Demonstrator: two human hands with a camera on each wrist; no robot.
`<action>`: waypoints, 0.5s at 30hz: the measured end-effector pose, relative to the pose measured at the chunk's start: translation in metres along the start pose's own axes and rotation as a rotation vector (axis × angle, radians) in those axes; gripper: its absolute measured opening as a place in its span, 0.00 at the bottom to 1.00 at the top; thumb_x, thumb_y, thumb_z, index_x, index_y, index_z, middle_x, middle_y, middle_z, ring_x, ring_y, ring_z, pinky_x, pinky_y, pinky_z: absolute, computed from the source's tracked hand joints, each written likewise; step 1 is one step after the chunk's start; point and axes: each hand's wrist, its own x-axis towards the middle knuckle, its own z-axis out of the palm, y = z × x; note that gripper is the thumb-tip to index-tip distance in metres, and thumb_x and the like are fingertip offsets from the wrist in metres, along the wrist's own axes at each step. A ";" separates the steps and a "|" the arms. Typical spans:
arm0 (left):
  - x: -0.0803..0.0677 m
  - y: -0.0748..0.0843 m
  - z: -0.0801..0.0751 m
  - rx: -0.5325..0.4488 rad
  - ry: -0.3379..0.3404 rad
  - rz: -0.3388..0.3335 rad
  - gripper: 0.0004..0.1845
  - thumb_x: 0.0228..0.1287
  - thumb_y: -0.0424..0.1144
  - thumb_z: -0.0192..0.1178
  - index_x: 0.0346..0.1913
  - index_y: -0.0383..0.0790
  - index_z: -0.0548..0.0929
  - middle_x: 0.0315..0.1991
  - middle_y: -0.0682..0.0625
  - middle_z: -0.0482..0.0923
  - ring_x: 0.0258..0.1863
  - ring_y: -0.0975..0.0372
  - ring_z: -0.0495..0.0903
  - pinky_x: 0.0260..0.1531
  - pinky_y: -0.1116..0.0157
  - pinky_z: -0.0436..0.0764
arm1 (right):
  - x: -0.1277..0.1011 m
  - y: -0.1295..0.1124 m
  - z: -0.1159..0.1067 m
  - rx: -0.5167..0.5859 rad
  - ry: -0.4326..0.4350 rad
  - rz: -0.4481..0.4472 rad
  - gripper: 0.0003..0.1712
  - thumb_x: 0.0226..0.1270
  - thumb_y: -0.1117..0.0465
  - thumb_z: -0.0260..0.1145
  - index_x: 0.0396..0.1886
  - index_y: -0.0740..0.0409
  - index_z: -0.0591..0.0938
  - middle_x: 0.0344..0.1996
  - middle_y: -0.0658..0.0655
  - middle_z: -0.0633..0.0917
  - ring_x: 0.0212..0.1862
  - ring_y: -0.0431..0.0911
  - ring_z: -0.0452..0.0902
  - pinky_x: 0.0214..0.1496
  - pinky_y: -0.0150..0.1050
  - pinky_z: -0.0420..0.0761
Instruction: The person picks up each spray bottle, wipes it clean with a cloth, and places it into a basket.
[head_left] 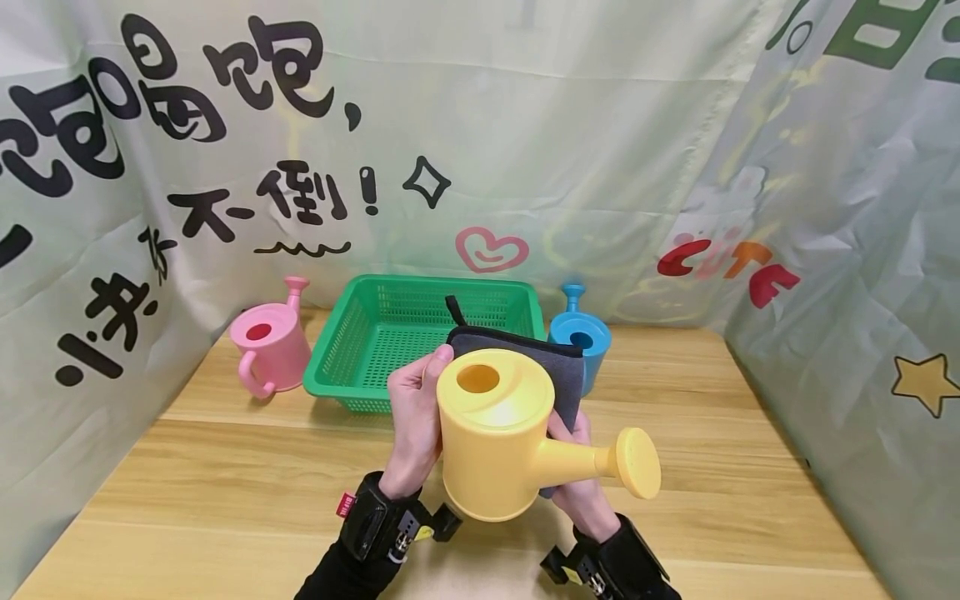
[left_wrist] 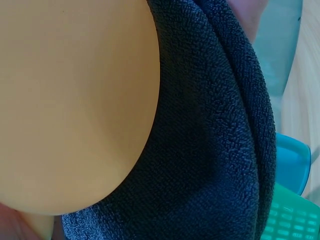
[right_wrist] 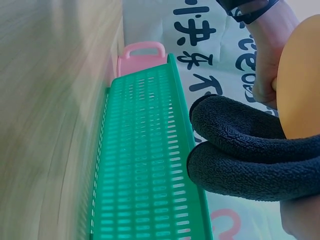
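Observation:
A yellow watering can (head_left: 491,454) is held up over the near part of the table, its spout pointing right. My left hand (head_left: 415,421) grips it at its left side, thumb up near the top rim; in the right wrist view that hand (right_wrist: 266,60) is curled at the handle. My right hand (head_left: 581,497), partly hidden behind the spout, holds a folded dark grey towel (head_left: 564,371) with black edging and a loop. This towel (left_wrist: 205,130) lies along the can's far side in the left wrist view. In the right wrist view its folds (right_wrist: 245,172) reach the can.
A green perforated basket (head_left: 405,337) stands at the back middle of the wooden table (head_left: 247,483). Left of it is a pink watering can (head_left: 276,354), and right of it a blue watering can (head_left: 595,337). A printed white cloth (head_left: 600,150) hangs behind and along the sides.

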 end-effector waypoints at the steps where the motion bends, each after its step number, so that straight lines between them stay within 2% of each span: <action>1: 0.000 0.000 0.000 0.000 0.000 -0.001 0.23 0.72 0.40 0.55 0.14 0.46 0.75 0.13 0.58 0.68 0.12 0.69 0.68 0.14 0.75 0.66 | 0.000 0.000 0.000 -0.001 0.004 0.003 0.31 0.84 0.68 0.27 0.44 0.53 0.81 0.32 0.43 0.87 0.34 0.31 0.83 0.37 0.27 0.81; 15: 0.000 0.000 0.001 -0.014 -0.007 0.006 0.22 0.72 0.39 0.55 0.14 0.46 0.76 0.13 0.58 0.69 0.12 0.69 0.69 0.14 0.75 0.68 | 0.000 0.001 -0.002 0.000 0.002 0.018 0.31 0.85 0.66 0.28 0.42 0.52 0.81 0.28 0.42 0.85 0.31 0.30 0.81 0.34 0.26 0.79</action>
